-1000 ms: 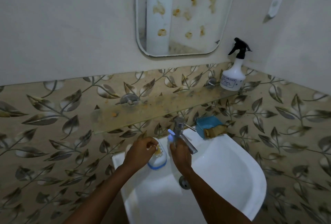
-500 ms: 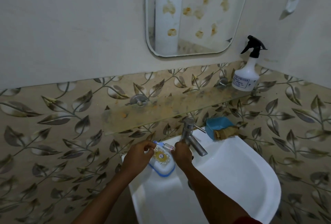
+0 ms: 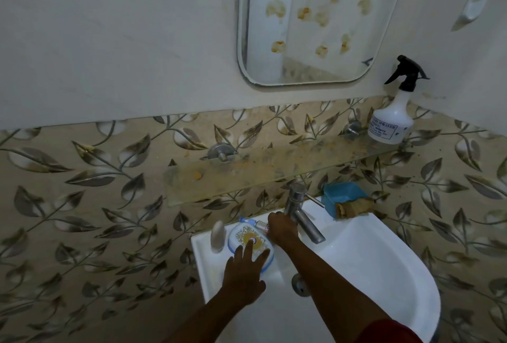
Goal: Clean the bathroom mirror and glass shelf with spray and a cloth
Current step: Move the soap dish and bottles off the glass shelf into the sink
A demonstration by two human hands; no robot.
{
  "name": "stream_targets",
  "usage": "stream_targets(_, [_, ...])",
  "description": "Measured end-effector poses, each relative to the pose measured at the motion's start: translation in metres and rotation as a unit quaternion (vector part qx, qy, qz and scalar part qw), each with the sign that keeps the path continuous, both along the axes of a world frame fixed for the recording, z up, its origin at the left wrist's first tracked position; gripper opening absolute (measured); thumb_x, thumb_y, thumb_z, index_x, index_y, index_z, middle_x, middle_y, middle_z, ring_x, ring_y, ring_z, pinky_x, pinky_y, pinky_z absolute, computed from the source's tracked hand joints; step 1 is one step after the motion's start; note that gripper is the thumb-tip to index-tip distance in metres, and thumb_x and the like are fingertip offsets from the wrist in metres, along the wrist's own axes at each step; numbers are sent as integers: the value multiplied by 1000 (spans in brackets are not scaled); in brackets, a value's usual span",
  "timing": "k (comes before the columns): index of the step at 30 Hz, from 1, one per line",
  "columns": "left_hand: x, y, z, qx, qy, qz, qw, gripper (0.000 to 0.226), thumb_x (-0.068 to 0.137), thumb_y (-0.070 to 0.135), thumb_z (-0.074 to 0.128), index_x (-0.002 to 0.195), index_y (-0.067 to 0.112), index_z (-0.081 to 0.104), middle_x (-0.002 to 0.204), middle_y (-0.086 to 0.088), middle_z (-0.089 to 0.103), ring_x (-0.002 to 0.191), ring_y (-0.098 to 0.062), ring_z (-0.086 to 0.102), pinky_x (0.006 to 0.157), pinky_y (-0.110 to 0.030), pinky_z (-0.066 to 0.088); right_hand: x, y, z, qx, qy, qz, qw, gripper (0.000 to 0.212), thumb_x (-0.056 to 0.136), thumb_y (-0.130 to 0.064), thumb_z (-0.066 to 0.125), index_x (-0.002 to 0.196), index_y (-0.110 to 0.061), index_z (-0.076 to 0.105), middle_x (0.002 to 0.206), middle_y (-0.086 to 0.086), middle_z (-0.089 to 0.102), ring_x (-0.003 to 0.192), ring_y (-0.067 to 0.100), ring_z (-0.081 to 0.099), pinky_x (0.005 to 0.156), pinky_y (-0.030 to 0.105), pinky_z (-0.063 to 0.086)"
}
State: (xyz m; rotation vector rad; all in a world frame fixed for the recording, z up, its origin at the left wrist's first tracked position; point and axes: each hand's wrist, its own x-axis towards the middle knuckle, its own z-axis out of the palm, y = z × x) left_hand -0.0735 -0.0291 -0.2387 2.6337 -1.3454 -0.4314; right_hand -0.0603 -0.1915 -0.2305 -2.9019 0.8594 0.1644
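The mirror (image 3: 315,21) hangs on the wall above, spotted with brown smears. Below it the glass shelf (image 3: 274,169) is coated in yellowish grime. A white spray bottle (image 3: 391,120) with a black trigger stands on the shelf's right end. A brown cloth (image 3: 354,206) lies beside a blue tub (image 3: 343,194) on the sink's back right corner. My left hand (image 3: 244,271) is open, its fingers spread over the near edge of an oval soap case (image 3: 247,237). My right hand (image 3: 281,228) is curled on a small tube (image 3: 255,223) lying behind the case.
A white corner sink (image 3: 384,274) fills the lower right, with a steel tap (image 3: 301,213) right of my right hand. A white soap bar (image 3: 218,235) stands left of the case. Leaf-patterned tiles cover the wall. A white hook (image 3: 476,3) sits top right.
My left hand has let go of the soap case and drawn back towards me, fingers now spread. The soap bar now shows left of the case. My right hand has lowered the tube behind the case.
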Motion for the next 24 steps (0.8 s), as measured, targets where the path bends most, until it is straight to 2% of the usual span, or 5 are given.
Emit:
stream_targets(8, [3, -1, -15, -11, -56, -4, 998, 68, 91, 28, 49, 147, 28, 11, 157, -9, -10, 144, -33, -5, 118, -45, 11, -13, -6, -9, 50, -61, -30, 996, 35, 86, -21, 60, 117, -5, 53, 122, 14, 57, 113, 28, 56, 90, 33, 46])
stream_targets(16, [10, -7, -15, -28, -49, 3, 998, 62, 91, 25, 52, 145, 21, 21, 158, -11, -3, 144, -34, -2, 116, -42, 18, -22, -3, -12, 229, -245, -177, 925, 39, 76, -11, 70, 112, -2, 57, 111, 15, 64, 106, 32, 61, 88, 34, 48])
stream_targets(18, [12, -11, -14, -44, -58, 2, 997, 61, 85, 21, 63, 139, 19, 36, 156, -15, 13, 143, -37, 12, 108, -42, 36, -22, -3, -15, 251, -248, -201, 914, 31, 79, -8, 65, 108, -3, 58, 109, 16, 65, 105, 32, 61, 88, 35, 48])
stream_targets(21, [23, -15, -28, -54, -108, -5, 993, 71, 41, 22, 93, 107, 20, 65, 124, -15, 62, 111, -34, 60, 68, -33, 60, -22, -2, -17, 245, -224, -197, 922, 25, 84, -10, 59, 109, -4, 57, 109, 14, 65, 105, 29, 61, 84, 30, 46])
stream_targets(24, [33, -19, -40, -98, -116, -39, 988, 73, 37, 17, 94, 105, 17, 66, 117, -14, 66, 105, -32, 64, 71, -34, 59, -20, -3, -19, 241, -223, -201, 923, 22, 86, -13, 57, 107, -5, 57, 106, 13, 65, 103, 29, 62, 86, 33, 48])
